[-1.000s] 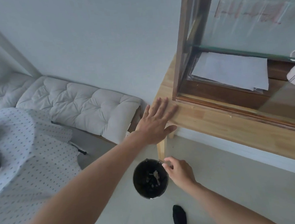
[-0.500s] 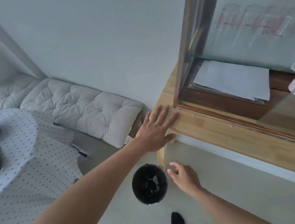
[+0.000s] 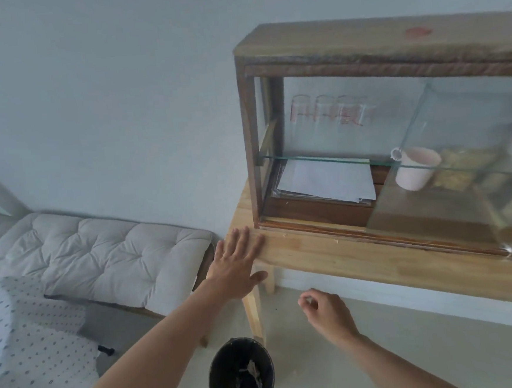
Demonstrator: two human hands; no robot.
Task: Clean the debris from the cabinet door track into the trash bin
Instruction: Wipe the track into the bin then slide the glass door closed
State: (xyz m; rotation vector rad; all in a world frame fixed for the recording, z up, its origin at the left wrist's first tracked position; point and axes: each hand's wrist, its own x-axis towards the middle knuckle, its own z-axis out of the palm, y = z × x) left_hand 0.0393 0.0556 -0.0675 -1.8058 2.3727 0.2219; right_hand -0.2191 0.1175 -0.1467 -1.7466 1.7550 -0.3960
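— Debris (image 3: 283, 235) sits as pale specks on the bench (image 3: 361, 259) just in front of the cabinet (image 3: 367, 142), beside the door track (image 3: 384, 239) along its lower front edge. Do we see more of it?

— We do: another fleck (image 3: 336, 242) lies further right by the same track, and scraps (image 3: 250, 376) lie in the bin (image 3: 241, 378), which stands on the floor below the bench's left corner, beside the bench leg (image 3: 254, 313).

— Where are our hands?

— Our left hand (image 3: 237, 265) lies flat on the bench's left corner, fingers spread, grip released, nothing in it. The fingertips are just beside the cabinet's lower left corner.

— And the right?

— Our right hand (image 3: 327, 312) hangs in the air below the bench's front edge, above and to the right of the bin, apart from it. The fingers curl loosely toward the thumb. We cannot tell whether anything is pinched between them.

— What is in the cabinet?

— A stack of paper (image 3: 327, 180) on the bottom at left, under a glass shelf (image 3: 322, 159). A pale cup (image 3: 415, 167) stands to the right. The glass door (image 3: 448, 163) covers the right part, and the left part is open.

— Anything else nearby?

— A cushioned seat (image 3: 100, 252) stands against the wall, left of the bench, and a dotted cloth (image 3: 30, 340) lies at lower left.
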